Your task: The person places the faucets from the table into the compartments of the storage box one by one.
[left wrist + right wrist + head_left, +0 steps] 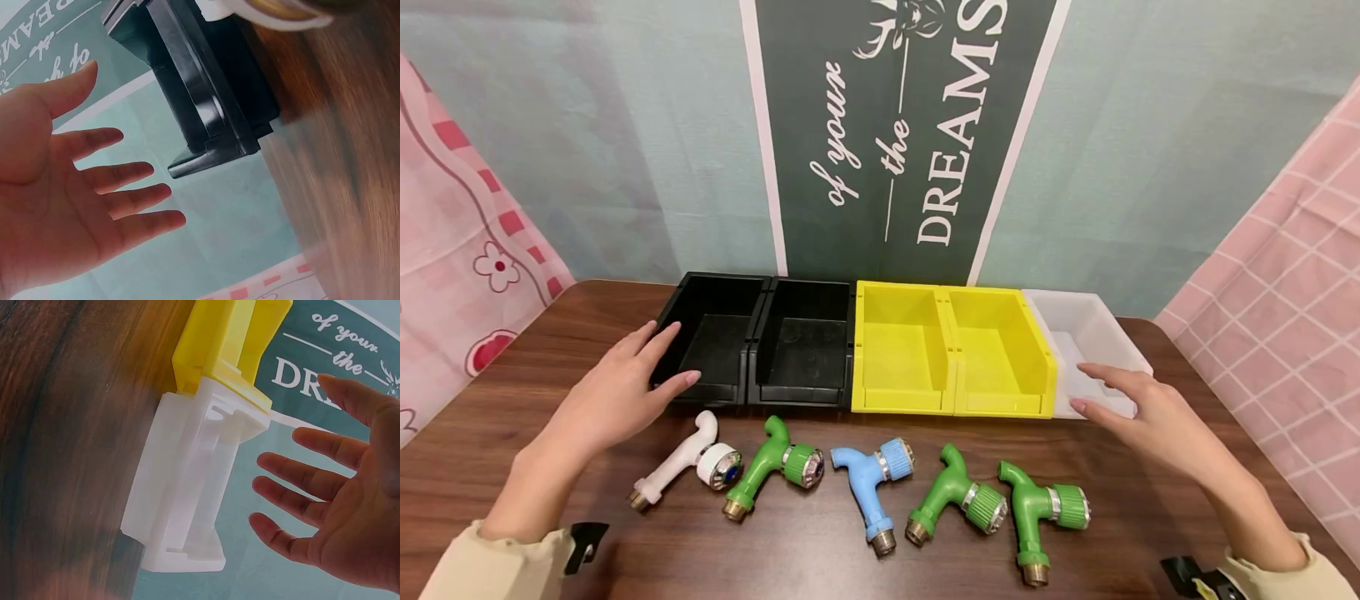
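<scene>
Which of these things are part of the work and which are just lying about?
In hand: white tap, three green taps, blue tap, black bins, yellow bins, white bin; left hand and right hand hover open.
Lying about: banner, pink cloths.

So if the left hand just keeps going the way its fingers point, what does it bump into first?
Most likely the leftmost black bin. The left hand is open, with its fingers aimed at that bin's front edge. How high it hovers is hard to tell, so it might slide over the rim instead.

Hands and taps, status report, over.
Left hand open, over the black bin front. Right hand open, by the white bin. Five taps untouched; white tap nearest left. Nothing in the way.
</scene>
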`<state>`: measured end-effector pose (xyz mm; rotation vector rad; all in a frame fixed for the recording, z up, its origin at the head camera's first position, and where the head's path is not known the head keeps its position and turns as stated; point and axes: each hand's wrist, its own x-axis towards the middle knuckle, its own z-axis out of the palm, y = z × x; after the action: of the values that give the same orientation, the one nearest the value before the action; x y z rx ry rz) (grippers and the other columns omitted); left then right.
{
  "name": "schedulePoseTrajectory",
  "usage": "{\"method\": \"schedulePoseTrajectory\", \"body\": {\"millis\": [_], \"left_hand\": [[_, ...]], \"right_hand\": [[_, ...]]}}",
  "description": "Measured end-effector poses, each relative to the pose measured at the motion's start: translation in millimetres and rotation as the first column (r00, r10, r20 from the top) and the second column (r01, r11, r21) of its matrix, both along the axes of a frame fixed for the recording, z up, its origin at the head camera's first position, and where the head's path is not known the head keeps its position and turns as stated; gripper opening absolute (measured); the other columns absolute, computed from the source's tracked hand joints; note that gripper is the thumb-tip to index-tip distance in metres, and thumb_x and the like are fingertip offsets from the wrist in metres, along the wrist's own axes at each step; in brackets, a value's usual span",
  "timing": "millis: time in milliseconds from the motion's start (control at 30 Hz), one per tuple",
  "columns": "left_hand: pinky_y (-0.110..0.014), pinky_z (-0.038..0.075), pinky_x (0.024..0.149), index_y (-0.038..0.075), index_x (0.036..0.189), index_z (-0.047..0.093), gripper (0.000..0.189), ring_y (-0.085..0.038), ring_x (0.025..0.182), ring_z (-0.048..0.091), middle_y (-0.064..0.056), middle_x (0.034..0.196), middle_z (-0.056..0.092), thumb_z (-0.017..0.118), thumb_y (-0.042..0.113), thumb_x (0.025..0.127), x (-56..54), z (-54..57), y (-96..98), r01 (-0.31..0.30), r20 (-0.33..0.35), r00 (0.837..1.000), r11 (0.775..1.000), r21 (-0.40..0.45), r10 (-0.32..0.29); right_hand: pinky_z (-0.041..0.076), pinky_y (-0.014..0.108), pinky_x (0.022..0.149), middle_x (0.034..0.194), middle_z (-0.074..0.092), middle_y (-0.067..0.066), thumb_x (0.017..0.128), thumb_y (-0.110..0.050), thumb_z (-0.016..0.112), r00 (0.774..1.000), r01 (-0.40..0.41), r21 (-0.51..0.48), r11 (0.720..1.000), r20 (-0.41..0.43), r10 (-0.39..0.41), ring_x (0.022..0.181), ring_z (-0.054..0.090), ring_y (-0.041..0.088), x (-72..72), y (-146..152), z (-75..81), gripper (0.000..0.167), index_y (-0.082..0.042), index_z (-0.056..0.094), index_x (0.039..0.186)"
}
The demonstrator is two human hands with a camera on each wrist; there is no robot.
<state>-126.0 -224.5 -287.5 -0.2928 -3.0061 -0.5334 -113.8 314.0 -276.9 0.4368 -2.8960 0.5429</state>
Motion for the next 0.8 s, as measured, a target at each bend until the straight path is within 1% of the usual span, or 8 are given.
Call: {"method": "schedulePoseTrajectory", "body": {"millis": [100,167,300,400,500,633,800], "left_hand": [[-0.066,0.024,0.093,-0.004,0.140,0.026,0.074,-0.053,0.122,0.023,-0.038,0.137,0.021,0.054,0.043,0.090,-1.0,-0.8,-3.6,0.002,-0.003,1.000,1.000,0.000,-0.002],[-0.067,0.025,0.092,-0.005,0.140,0.026,0.075,-0.054,0.120,0.025,-0.038,0.136,0.022,0.054,0.043,0.090,-1.5,-1.1,-6.2,0.001,-0.004,1.000,1.000,0.001,-0.001],[-0.066,0.027,0.091,-0.007,0.138,0.026,0.074,-0.054,0.117,0.029,-0.038,0.132,0.028,0.054,0.042,0.090,-2.3,-1.2,-11.4,-0.001,-0.030,1.000,1.000,0.010,0.002],[-0.066,0.027,0.090,-0.008,0.139,0.025,0.074,-0.054,0.115,0.031,-0.038,0.129,0.032,0.052,0.042,0.091,-3.6,-1.6,-16.6,-0.012,-0.022,1.000,1.000,0.025,0.013],[-0.066,0.027,0.090,-0.007,0.139,0.023,0.074,-0.055,0.114,0.031,-0.039,0.128,0.033,0.050,0.043,0.092,-5.4,-1.5,-21.4,-0.025,0.013,1.000,0.999,0.040,0.025],[-0.065,0.029,0.089,-0.008,0.139,0.023,0.072,-0.055,0.113,0.034,-0.039,0.127,0.036,0.048,0.041,0.093,-7.9,0.2,-25.8,-0.029,0.047,0.999,0.997,0.065,0.026],[-0.063,0.034,0.085,-0.009,0.137,0.028,0.066,-0.050,0.109,0.042,-0.036,0.122,0.043,0.048,0.037,0.095,-9.8,0.5,-28.7,-0.039,0.048,0.998,0.993,0.113,0.034]], "right_hand": [[0.046,0.053,0.071,0.117,0.058,0.018,0.085,-0.029,0.066,1.000,-0.010,-0.001,1.000,-0.014,0.010,0.099,0.054,0.040,0.1,0,-2.3,0.046,-0.003,0.056,0.121],[0.047,0.048,0.069,0.113,0.060,0.015,0.085,-0.028,0.066,0.999,-0.022,0.006,1.000,-0.032,0.022,0.096,0.055,0.036,-0.2,0,-3.7,0.043,-0.003,0.057,0.119],[0.049,0.034,0.066,0.104,0.064,0.009,0.084,-0.026,0.067,0.997,-0.039,0.019,0.999,-0.068,0.040,0.090,0.056,0.021,-0.9,1,-6.2,0.038,-0.005,0.060,0.115],[0.049,0.027,0.062,0.093,0.065,0.004,0.084,-0.023,0.067,0.996,-0.042,0.006,0.999,-0.072,0.042,0.080,0.055,0.009,-1.1,1,-7.2,0.033,-0.006,0.062,0.112],[0.049,0.023,0.059,0.085,0.064,0.000,0.084,-0.022,0.067,0.998,-0.039,-0.025,0.999,-0.047,0.038,0.072,0.054,0.001,-0.6,2,-7.5,0.030,-0.007,0.063,0.110],[0.049,0.021,0.058,0.081,0.063,-0.003,0.084,-0.021,0.067,0.999,-0.034,-0.053,0.998,-0.017,0.033,0.069,0.055,0.000,0.2,4,-8.1,0.029,-0.007,0.062,0.109],[0.049,0.020,0.057,0.080,0.062,-0.005,0.084,-0.018,0.067,0.999,-0.042,-0.066,0.997,-0.018,0.041,0.070,0.055,0.000,0.8,4,-9.6,0.026,-0.007,0.063,0.107]]}}
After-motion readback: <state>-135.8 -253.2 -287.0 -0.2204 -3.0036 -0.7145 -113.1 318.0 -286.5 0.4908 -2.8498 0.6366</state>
